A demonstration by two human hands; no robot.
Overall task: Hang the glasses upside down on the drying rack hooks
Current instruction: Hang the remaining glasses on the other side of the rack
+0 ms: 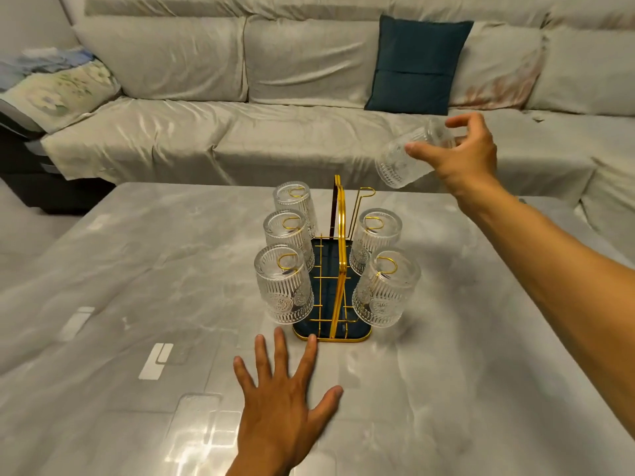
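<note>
1. Right hand [462, 156] raised above the table [137, 269], gripping a tilted glass [410, 156] by its base, up and right of the rack [338, 269].
2. Left hand [278, 393] flat on the table, fingers spread, grasping nothing, fingertip at the rack's base.
3. Five glasses hung upside down on hooks; back-right hook [364, 194] bare.

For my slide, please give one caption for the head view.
Right hand brings the sixth glass toward the rack's last free hook.
</note>
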